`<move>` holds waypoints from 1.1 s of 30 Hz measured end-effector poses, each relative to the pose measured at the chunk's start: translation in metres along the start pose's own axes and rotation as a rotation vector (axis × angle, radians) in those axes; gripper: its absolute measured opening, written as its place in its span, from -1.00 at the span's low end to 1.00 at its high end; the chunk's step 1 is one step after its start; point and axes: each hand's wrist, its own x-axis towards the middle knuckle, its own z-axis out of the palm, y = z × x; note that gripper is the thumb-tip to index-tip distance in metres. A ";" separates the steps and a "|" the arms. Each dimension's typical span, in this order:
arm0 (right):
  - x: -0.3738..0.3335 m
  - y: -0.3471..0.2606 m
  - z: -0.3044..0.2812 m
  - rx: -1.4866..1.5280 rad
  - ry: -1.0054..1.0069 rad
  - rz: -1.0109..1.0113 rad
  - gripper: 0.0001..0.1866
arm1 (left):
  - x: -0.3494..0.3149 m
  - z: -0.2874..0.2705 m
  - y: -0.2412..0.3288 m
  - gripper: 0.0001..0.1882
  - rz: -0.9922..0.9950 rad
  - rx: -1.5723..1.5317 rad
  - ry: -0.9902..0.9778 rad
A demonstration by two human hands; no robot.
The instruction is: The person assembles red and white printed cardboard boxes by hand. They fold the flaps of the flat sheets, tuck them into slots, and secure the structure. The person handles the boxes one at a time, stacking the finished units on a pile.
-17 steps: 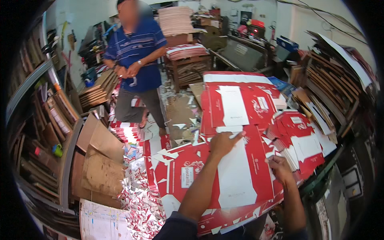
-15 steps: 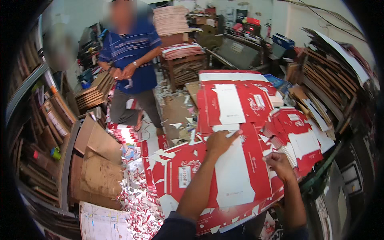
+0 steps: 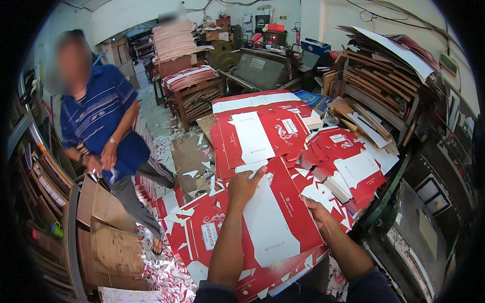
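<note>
In front of me lies a red and white printed cardboard sheet [image 3: 283,212], a flat box blank with a long white panel, on a stack of similar sheets. My left hand [image 3: 245,187] rests on its far left part, thumb stretched away from the other fingers, which are partly hidden. At the sheet's right edge my right hand [image 3: 318,211] is closed on the cardboard, with the fingertips partly out of sight beneath it. Small white and red offcuts [image 3: 179,214] are scattered on the sheets left of my left arm.
More red and white sheets [image 3: 247,136] lie at the table's far end. Cut blanks [image 3: 353,166] are piled at the right. A person in a blue shirt [image 3: 101,121] stands at the left, near wooden boards [image 3: 113,247] and a heap of paper scraps [image 3: 166,278].
My right hand has moved onto the sheet's right edge and taken hold of it. My left hand stays on the sheet. The person has come nearer on the left, and the view has turned right.
</note>
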 end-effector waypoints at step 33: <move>-0.076 -0.044 0.006 -0.321 0.383 -0.543 -0.81 | -0.004 0.006 0.005 -0.20 0.039 0.103 0.006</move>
